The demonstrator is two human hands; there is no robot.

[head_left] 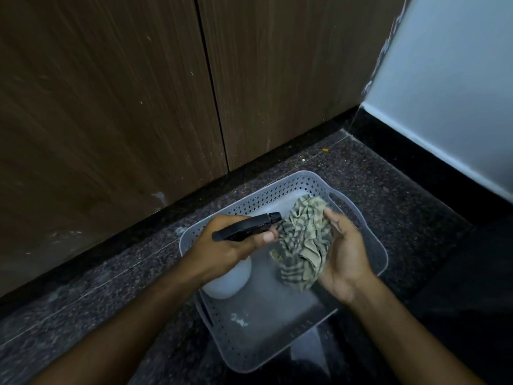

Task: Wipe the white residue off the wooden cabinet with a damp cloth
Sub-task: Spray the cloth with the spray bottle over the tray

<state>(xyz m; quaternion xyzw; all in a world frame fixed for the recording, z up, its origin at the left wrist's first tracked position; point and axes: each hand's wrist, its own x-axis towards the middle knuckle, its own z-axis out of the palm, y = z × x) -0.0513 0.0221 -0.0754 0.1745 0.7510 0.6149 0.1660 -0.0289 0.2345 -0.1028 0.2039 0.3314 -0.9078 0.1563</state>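
left hand (234, 243) round spray bottle (227, 279); right hand (344, 254) cupping checked cloth (304, 243) above basket (369, 245)

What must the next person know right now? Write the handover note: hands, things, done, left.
Left hand grips the spray bottle, nozzle aimed at the cloth.
Right hand holds the bunched striped cloth over the grey basket on the floor.
Done: cloth and bottle picked up.
Left: wipe the white residue low on the wooden cabinet.
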